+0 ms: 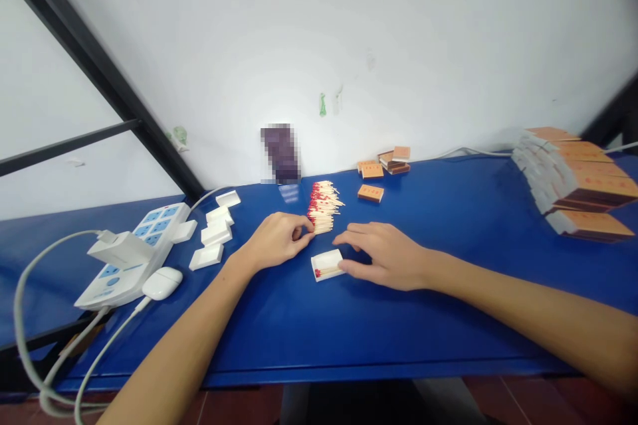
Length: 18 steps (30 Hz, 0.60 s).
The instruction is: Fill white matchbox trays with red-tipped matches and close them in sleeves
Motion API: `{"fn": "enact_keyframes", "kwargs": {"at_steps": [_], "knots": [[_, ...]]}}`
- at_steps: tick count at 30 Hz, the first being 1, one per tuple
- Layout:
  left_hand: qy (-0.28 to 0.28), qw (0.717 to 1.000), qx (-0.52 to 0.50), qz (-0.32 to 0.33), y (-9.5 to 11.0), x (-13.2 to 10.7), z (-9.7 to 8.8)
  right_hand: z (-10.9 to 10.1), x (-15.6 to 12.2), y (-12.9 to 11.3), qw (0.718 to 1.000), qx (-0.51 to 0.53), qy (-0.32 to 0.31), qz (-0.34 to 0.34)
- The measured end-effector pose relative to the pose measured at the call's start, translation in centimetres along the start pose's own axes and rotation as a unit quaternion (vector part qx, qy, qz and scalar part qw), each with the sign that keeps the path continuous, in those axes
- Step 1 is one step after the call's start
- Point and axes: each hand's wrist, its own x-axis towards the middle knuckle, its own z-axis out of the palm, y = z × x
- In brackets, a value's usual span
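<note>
A smooth, matte white wall [423,46], scuffed in places, fills the upper part of the view. Against it runs a long, glossy blue table [423,325] with a straight front edge. Black bars [80,33], rigid and flat-faced, slant across the left side. At the far right of the table sits a blocky stack [593,172] of orange cartons with pale grey sides. At the left lies a power strip [153,238], a long white slab with blue socket faces and pale, rubbery-looking cords.

The right hand [383,255] is loosely open, its forefinger stretched out and its thumb at the right edge of a small tray. The left hand [283,239] is curled, thumb and forefinger close together at the near end of a heap of matches; whether they grip one I cannot tell. Near the wall, a dark purple slab [282,154] is blurred into squares.

The heap [323,206] is thin, pale wooden sticks, roughly layered, red heads to the left. A rounded, shiny white case [162,283] lies beside the strip. Four shallow white trays [206,256] form a ragged column left of the hands. Small orange boxes [371,193], flat and sharp-cornered, lie beyond the right hand. The small tray [326,259], white and rectangular, rests between the hands, a few matches [326,273] along its near side.
</note>
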Motion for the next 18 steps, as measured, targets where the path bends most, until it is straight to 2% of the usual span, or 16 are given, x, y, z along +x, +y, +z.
{"fn": "enact_keyframes", "kwargs": {"at_steps": [6,11,18], "knots": [[-0.012,1.000,-0.011,-0.004,0.3,0.0,0.0,0.3,1.3,1.5,0.997,0.037,0.026,0.056],[-0.016,1.000,-0.021,-0.002,0.7,-0.1,-0.1,0.1,3.2,2.1,1.000,0.025,-0.006,0.013],[-0.026,0.998,-0.050,0.011,1.0,-0.4,-0.4,0.6,5.1,2.5,0.999,0.032,0.007,-0.021]]}}
